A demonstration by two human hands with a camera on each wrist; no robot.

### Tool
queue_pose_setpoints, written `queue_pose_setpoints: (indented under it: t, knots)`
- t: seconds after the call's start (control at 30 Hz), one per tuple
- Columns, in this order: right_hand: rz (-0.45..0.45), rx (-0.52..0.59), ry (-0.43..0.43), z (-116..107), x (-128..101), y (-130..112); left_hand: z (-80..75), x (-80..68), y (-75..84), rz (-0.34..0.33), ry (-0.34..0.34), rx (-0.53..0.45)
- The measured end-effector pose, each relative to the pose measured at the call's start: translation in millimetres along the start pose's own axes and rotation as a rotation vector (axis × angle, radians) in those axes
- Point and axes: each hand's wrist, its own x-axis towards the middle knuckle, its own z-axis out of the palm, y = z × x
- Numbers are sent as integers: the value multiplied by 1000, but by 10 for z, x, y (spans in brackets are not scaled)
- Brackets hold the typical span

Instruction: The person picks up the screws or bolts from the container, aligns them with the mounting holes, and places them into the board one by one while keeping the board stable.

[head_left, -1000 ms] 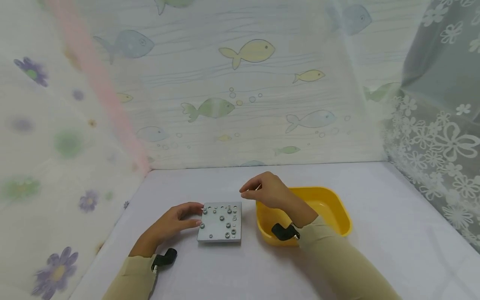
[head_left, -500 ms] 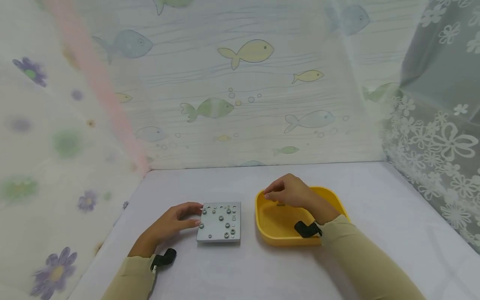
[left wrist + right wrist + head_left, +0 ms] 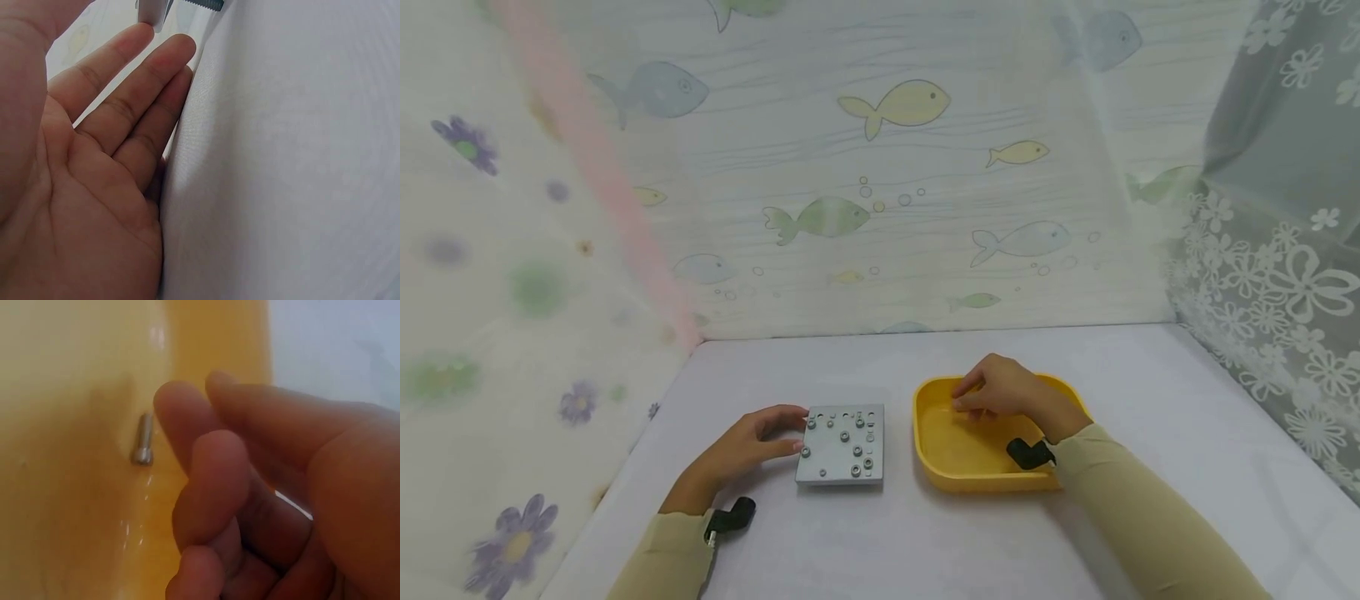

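Over the yellow tray the right hand hovers, fingers loosely curled and holding nothing, a small metal screw lying loose on the tray floor just beside the fingertips. Left hand lies flat on the table, straight fingers touching the left edge of the grey hole plate. Plate and tray sit near, a narrow gap between; bare tabletop spreads wide on both sides.

The left hand lay flat with straight fingers; the right hand hung loosely curled, holding nothing.
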Motion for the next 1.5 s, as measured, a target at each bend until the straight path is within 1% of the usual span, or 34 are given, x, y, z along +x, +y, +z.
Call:
queue_pose_setpoints:
  t: [0.2, 0.33, 0.43, 0.6, 0.87, 0.97, 1.2, 1.5]
  knots:
    - [50, -11, 5, 7, 5, 35, -2, 1, -19, 2, 3, 0]
    - [72, -34, -9, 19, -8, 34, -3, 3, -37, 6, 3, -5]
    - [82, -64, -12, 23, -22, 38, -2, 14, -42, 3, 2, -3]
    - [98, -101, 10, 24, -41, 47, -3, 36, -36, -18, 2, -2]
    - [116, -218, 56, 35, -43, 27, -15, 21, 2, -11, 1, -5]
    - [135, -240, 57, 45, -42, 10, -10, 17, -9, -9, -1, -7]
    - [134, -280, 53, 55, -44, -7, -8, 28, -41, -5, 0, -11]
    - [123, -343, 25, 38, -66, -8, -10, 40, -24, -10, 0, -13]
